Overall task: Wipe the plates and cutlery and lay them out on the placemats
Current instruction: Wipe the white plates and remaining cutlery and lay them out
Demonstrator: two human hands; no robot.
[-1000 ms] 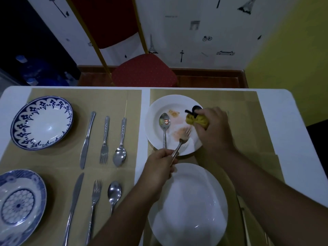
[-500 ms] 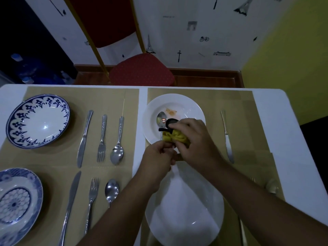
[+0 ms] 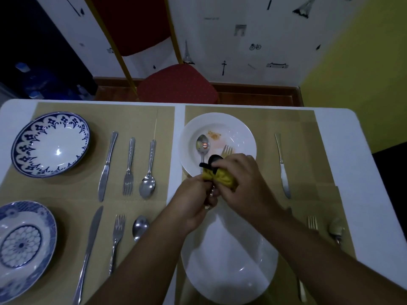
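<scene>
My left hand (image 3: 195,201) grips the handle of a fork (image 3: 226,150) whose tines stick out over a white plate (image 3: 193,133) smeared with orange food. My right hand (image 3: 242,179) pinches a yellow and black cloth (image 3: 222,178) around the fork's shaft. A spoon (image 3: 203,146) lies in the same plate. A clean white plate (image 3: 233,265) sits nearer me, below both hands, on the right placemat (image 3: 308,150).
On the left placemats (image 3: 72,199) lie two blue-patterned plates (image 3: 51,144) (image 3: 23,245), each with a knife, fork and spoon beside it. A knife (image 3: 282,166) lies right of the dirty plate; a fork (image 3: 312,223) and a spoon (image 3: 335,230) lie near my right forearm. A red chair (image 3: 176,84) stands beyond the table.
My right hand brought the cloth from the dirty plate onto the fork held in my left hand and closed around it; the cloth has slid down the shaft, baring the tines.
</scene>
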